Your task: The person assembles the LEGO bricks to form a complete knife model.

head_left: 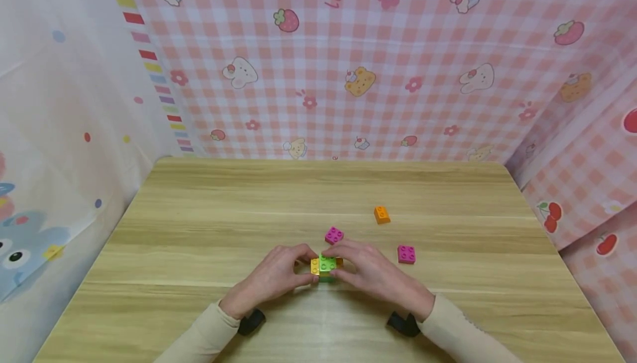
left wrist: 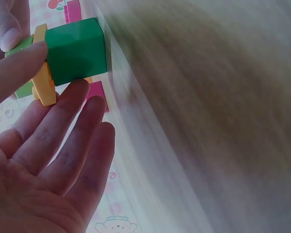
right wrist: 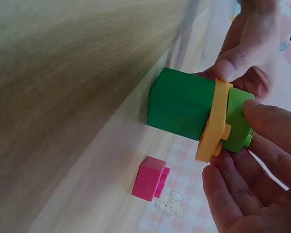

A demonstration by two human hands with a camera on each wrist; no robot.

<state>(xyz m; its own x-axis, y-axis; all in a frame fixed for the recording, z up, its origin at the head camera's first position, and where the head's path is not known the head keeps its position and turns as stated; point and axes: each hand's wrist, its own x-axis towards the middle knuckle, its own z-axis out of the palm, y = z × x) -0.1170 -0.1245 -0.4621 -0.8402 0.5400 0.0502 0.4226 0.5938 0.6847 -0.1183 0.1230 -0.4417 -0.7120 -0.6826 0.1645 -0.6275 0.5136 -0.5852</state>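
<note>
At the table's front middle, both hands hold a small stack of toy building bricks. The tall dark green brick (right wrist: 179, 103) is at the bottom, standing upright on the wood. Across its top lies a thin yellow brick (right wrist: 215, 121) that sticks out to the sides. A light green brick (head_left: 327, 264) with studs sits uppermost. My left hand (head_left: 278, 269) pinches the yellow brick at its left end between thumb and fingers, the other fingers spread. My right hand (head_left: 374, 270) grips the light green brick, its thumb on the near side and fingertips behind.
Just behind the stack lies a magenta brick (head_left: 334, 235). Another magenta brick (head_left: 406, 254) is to the right, and an orange sloped brick (head_left: 381, 214) lies farther back. Patterned cloth (head_left: 318, 75) hangs behind the wooden table (head_left: 224, 202) and along its sides.
</note>
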